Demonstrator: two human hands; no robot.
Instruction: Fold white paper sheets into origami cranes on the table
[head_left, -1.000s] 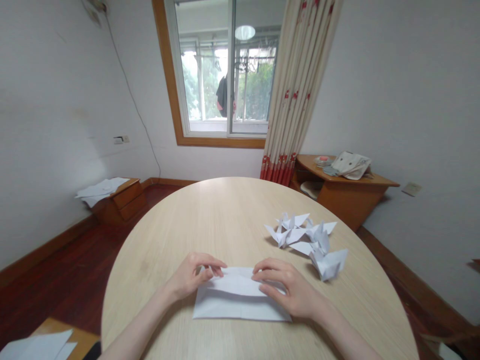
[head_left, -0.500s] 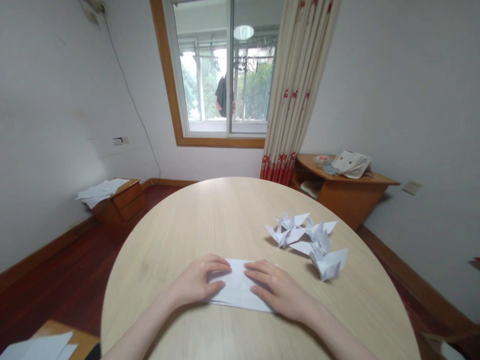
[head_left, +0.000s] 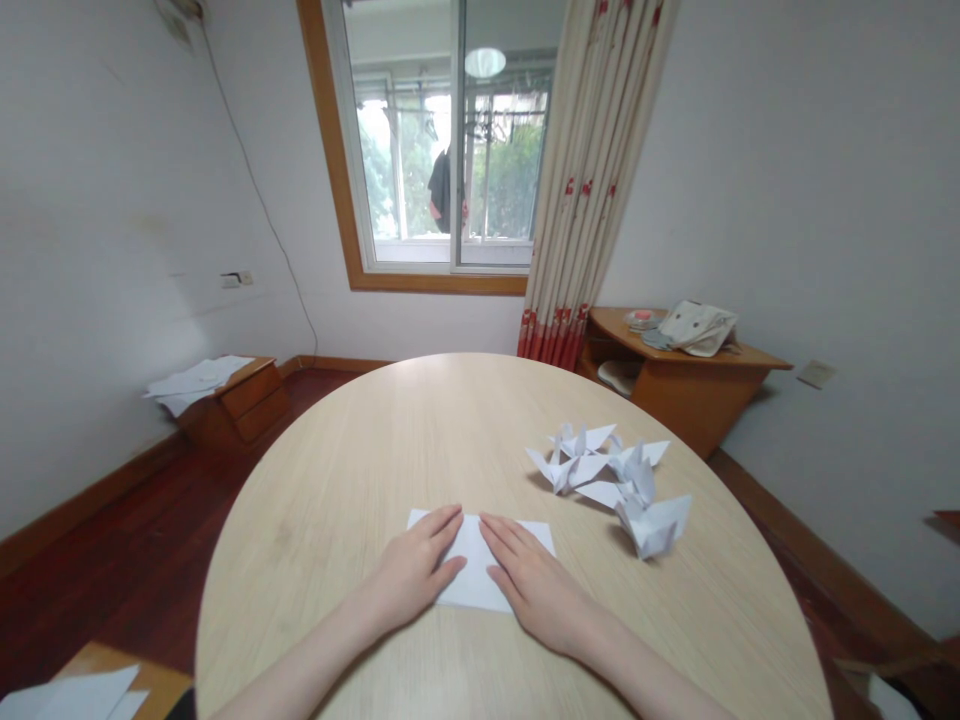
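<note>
Head view: on the bench point(head_left: 360, 440), the folded white paper point(head_left: 474, 588) lies flat beneath the left hand point(head_left: 412, 572) and the right hand point(head_left: 541, 588), each flattened with fingers close together and thumb a little apart, gripping nothing, probably so that light pressure from both sides keeps the sheet level and its layers closed. The paper's long axis appears to run crosswise from one hand to the other, while the folded paper birds point(head_left: 651, 528) sit beyond the right hand, farther right, perhaps kept clear of both.
</note>
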